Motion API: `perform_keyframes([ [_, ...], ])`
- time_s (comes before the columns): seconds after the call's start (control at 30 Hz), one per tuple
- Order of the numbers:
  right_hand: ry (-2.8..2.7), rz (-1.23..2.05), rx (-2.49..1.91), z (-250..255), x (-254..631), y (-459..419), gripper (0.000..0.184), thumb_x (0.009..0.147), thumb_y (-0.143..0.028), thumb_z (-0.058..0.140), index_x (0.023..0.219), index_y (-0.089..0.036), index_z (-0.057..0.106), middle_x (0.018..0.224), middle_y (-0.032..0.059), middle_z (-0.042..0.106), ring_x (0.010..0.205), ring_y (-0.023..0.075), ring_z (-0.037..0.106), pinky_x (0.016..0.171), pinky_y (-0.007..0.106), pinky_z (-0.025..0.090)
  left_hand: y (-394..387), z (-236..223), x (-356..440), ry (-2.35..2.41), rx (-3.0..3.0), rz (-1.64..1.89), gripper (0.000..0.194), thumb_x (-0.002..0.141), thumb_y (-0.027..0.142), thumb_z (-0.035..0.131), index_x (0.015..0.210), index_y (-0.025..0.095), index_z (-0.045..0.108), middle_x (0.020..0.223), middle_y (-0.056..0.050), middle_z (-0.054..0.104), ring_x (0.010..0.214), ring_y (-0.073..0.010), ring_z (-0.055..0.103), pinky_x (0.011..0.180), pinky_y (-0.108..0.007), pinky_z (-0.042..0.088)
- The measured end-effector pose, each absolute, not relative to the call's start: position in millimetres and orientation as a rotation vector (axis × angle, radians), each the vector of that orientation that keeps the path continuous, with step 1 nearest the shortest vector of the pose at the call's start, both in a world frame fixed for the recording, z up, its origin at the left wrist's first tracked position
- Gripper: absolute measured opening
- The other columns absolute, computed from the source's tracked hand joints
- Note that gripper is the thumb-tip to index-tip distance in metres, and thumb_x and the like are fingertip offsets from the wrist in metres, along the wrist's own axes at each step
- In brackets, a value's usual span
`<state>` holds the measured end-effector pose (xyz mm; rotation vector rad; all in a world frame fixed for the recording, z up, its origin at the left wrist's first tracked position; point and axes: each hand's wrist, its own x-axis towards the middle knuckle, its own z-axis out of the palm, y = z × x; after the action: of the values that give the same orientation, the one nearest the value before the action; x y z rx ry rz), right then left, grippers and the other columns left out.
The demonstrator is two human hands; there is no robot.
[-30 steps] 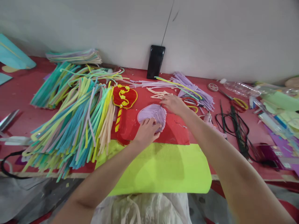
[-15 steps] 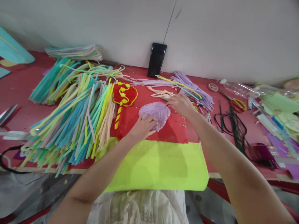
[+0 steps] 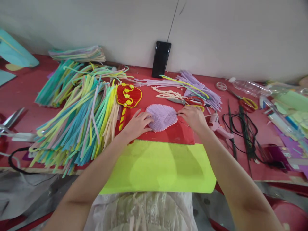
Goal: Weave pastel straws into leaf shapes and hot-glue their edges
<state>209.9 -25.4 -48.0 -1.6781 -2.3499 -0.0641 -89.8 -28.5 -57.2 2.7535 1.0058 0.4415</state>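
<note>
A lilac leaf-shaped piece made of pipe cleaners in slanting rows lies on a red sheet. My left hand is at its left end, fingers spread, with the thumb and fingertips touching the edge. At the right tip, my right hand pinches a short dark stem that sticks out of the leaf; how far the stem runs under the fingers is hidden. To the left sits a red fan-shaped piece with yellow trim and a striped handle. Behind my right hand lie red-handled scissors.
Many coloured pipe cleaners are heaped at left, lilac ones behind. A black phone leans against the wall. A pink glue gun, black cable, more scissors and a plastic bottle occupy the right. A yellow-green sheet covers the front edge.
My left hand has slid off the leaf's face to its left edge. My right hand has moved slightly down and right, to the leaf's tip, uncovering the scissors behind.
</note>
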Motion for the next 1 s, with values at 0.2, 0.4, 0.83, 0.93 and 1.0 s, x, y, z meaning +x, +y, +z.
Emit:
perform_keyframes([
  [0.2, -2.196, 0.007, -1.755, -57, 208, -41, 0.024, 0.090, -0.029, 0.051, 0.087, -0.023, 0.073, 0.089, 0.0056, 0.071, 0.088, 0.0230, 0.061, 0.081, 0.038, 0.043, -26, -60, -98, 1.016, 2.752, 0.499, 0.033, 0.082, 0.031, 0.066, 0.112, 0.016, 0.060, 0.120, -0.010, 0.056, 0.116, -0.0235, 0.052, 0.111, -0.046, 0.031],
  [0.4, -2.018, 0.174, -1.682, -69, 205, -50, 0.020, 0.086, -0.029, 0.054, 0.080, -0.022, 0.072, 0.084, 0.0055, 0.069, 0.083, 0.0221, 0.062, 0.077, 0.037, 0.048, -26, -61, -107, 1.104, 2.686, 0.529, 0.032, 0.081, 0.025, 0.067, 0.111, 0.016, 0.059, 0.118, -0.009, 0.057, 0.113, -0.0236, 0.052, 0.103, -0.044, 0.039],
  [0.83, -1.864, 0.193, -1.645, -85, 195, -66, 0.019, 0.085, -0.038, 0.058, 0.088, -0.026, 0.072, 0.092, 0.0056, 0.067, 0.088, 0.0231, 0.062, 0.081, 0.040, 0.051, -29, -60, -112, 1.150, 2.496, 0.548, 0.017, 0.085, 0.021, 0.062, 0.101, 0.017, 0.060, 0.101, -0.005, 0.062, 0.096, -0.0193, 0.058, 0.086, -0.036, 0.046],
  [0.93, -1.797, 0.102, -1.617, -81, 187, -69, 0.018, 0.085, -0.038, 0.058, 0.091, -0.028, 0.073, 0.090, 0.0057, 0.066, 0.086, 0.0237, 0.062, 0.080, 0.042, 0.052, -28, -60, -111, 1.114, 2.490, 0.572, 0.013, 0.087, 0.020, 0.060, 0.099, 0.017, 0.061, 0.100, -0.005, 0.062, 0.094, -0.0181, 0.058, 0.085, -0.035, 0.047],
  [1.0, -1.785, 0.042, -1.590, -75, 175, -72, 0.018, 0.086, -0.035, 0.057, 0.092, -0.030, 0.073, 0.088, 0.0061, 0.067, 0.085, 0.0242, 0.062, 0.081, 0.043, 0.052, -28, -60, -109, 1.079, 2.510, 0.564, 0.012, 0.088, 0.021, 0.059, 0.099, 0.017, 0.062, 0.100, -0.005, 0.062, 0.094, -0.0179, 0.058, 0.086, -0.035, 0.047],
])
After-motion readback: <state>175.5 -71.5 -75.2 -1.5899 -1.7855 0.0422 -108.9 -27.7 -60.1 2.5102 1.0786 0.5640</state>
